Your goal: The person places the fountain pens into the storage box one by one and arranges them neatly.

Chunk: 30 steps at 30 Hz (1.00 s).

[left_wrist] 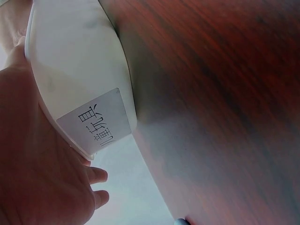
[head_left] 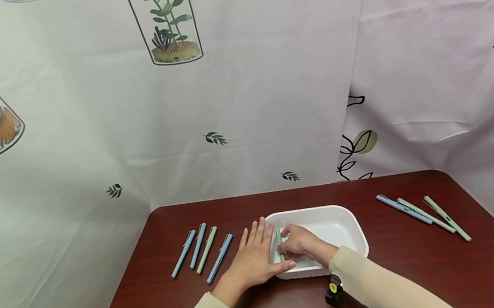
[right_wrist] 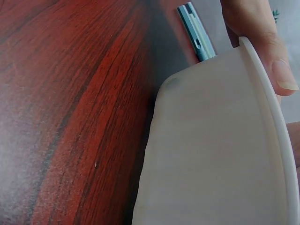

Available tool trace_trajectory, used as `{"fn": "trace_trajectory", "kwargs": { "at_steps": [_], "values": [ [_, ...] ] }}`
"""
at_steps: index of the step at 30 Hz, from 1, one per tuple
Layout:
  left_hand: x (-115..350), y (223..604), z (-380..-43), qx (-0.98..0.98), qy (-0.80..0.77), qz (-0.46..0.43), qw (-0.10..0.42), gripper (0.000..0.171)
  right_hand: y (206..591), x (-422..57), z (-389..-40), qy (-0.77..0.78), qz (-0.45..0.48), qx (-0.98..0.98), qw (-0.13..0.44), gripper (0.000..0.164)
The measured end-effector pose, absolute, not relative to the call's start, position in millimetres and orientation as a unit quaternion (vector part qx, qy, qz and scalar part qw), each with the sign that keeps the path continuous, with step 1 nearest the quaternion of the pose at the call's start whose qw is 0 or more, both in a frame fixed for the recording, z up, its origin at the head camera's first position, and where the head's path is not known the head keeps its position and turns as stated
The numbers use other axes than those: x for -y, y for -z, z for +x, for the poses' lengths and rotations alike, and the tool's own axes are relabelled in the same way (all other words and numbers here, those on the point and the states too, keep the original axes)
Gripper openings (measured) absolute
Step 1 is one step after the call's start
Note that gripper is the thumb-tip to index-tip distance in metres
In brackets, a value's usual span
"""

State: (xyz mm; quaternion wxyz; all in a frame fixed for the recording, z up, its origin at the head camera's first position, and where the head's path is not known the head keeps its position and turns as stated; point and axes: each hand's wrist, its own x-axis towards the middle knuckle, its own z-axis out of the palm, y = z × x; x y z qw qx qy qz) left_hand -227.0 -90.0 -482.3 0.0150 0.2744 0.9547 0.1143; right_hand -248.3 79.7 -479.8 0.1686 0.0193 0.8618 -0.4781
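Observation:
A white rectangular tray [head_left: 340,225] stands in the middle of the dark red table. My left hand [head_left: 252,258] lies along its left rim with straight, spread fingers, and the thumb reaches over the near rim. In the left wrist view the palm of that hand is beside the tray's outer wall, which bears a label [left_wrist: 96,122] with dark characters. Inside the tray, near the left wall, my right hand [head_left: 302,242] pinches a pale green pen [head_left: 277,233]. The right wrist view shows the tray's near wall [right_wrist: 211,140]; the pen is hidden there.
Left of the tray lie several pens, blue ones [head_left: 183,254] and a green one [head_left: 206,250]. On the right are a blue pen [head_left: 403,209] and two green pens [head_left: 447,218], partly crossing. A patterned white cloth [head_left: 237,95] hangs behind the table [head_left: 377,285].

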Motion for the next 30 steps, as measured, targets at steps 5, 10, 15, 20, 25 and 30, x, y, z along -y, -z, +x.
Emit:
{"fn": "trace_trajectory", "kwargs": {
  "at_steps": [5,10,15,20,25,30],
  "values": [
    [90.5,482.1,-226.3,-0.956,-0.112,0.273,0.012,0.11,477.1,-83.5,-244.3,0.473,0.017,-0.865,0.169,0.046],
    [89.9,481.9,-225.8,-0.956,-0.109,0.272,0.004,0.111,471.0,-92.3,-241.8,0.495,0.028,-0.85,0.177,0.048],
    [89.9,482.5,-224.7,-0.957,-0.104,0.269,0.001,0.111,462.5,-105.6,-238.7,0.511,0.03,-0.841,0.176,0.05],
    [90.1,483.3,-224.6,-0.958,-0.108,0.266,0.003,0.112,452.0,-123.0,-234.9,0.504,0.021,-0.848,0.161,0.048],
    [89.3,484.3,-227.1,-0.959,-0.106,0.264,0.002,0.112,441.2,-143.4,-233.5,0.495,0.012,-0.857,0.144,0.046],
    [88.7,483.6,-227.6,-0.959,-0.111,0.261,0.01,0.112,432.3,-169.0,-234.7,0.522,-0.001,-0.841,0.14,0.045]
  ]
}}
